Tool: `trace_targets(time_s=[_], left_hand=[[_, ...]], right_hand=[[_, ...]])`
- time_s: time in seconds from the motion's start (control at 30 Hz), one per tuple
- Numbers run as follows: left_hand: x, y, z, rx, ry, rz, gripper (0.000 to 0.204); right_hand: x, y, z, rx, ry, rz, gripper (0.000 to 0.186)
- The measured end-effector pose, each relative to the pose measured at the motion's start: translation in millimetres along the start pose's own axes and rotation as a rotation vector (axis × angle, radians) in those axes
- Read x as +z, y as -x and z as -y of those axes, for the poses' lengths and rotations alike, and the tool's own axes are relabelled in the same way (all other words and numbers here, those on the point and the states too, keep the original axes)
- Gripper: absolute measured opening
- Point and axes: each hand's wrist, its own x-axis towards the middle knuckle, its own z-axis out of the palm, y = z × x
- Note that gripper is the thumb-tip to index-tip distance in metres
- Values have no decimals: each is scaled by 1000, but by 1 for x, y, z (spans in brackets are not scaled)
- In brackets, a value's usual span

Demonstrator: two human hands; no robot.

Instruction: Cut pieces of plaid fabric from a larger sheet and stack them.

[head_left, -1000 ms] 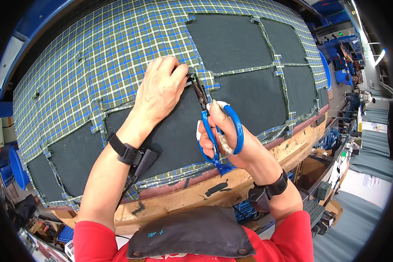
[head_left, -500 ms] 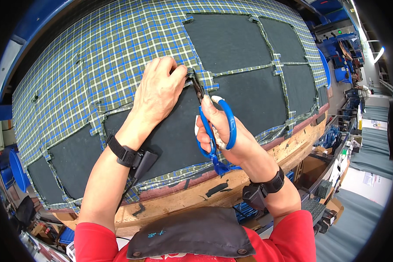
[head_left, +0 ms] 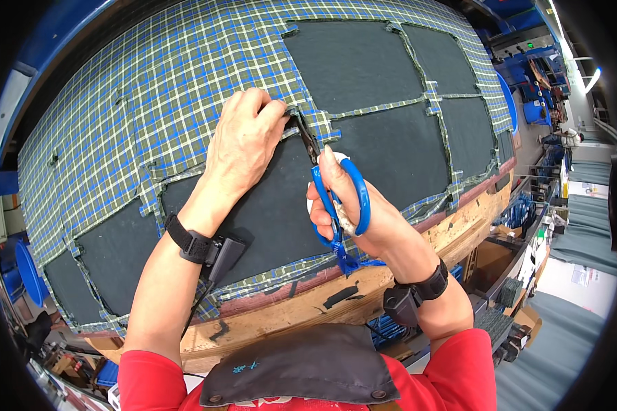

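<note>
Blue, green and white plaid fabric [head_left: 185,96] covers the big table, with dark rubbery panels [head_left: 391,147] showing in gaps bordered by narrow plaid strips. My left hand [head_left: 245,140] has its fingers closed, pinching the edge of the plaid fabric beside a dark panel; the fingertips are partly hidden. In my right hand [head_left: 346,198] is a pair of scissors [head_left: 360,188] with blue-wrapped handles, the loops around thumb and fingers. Their dark blades point away from me and reach the fabric edge just right of my left fingertips.
A wooden table edge [head_left: 281,316] with dark scraps [head_left: 341,296] on it runs along the near side. Blue wire-like racks and boxes [head_left: 490,267] stand at the right. A blue round disc [head_left: 31,272] is at the far left. Grey-green curtains [head_left: 562,342] hang on the right.
Both hands have shifted slightly left, the fabric edge still pinched and the scissors still in my right hand. The scissor handles look slightly less spread than before.
</note>
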Motion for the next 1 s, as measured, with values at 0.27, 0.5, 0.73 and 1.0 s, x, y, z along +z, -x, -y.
trace_targets(time_s=[0.27,0.5,0.73,1.0], left_hand=[[0,-1,-3,-15,16,9,22],[-3,1,-1,28,19,27,25],[-2,1,-1,35,28,26,29],[-4,0,-1,12,24,48,28]], right_hand=[[1,-4,0,8,-8,50,83],[-3,-9,-5,-5,-111,67,79],[-2,-8,-5,29,-96,74,78],[0,-10,-2,61,33,29,71]])
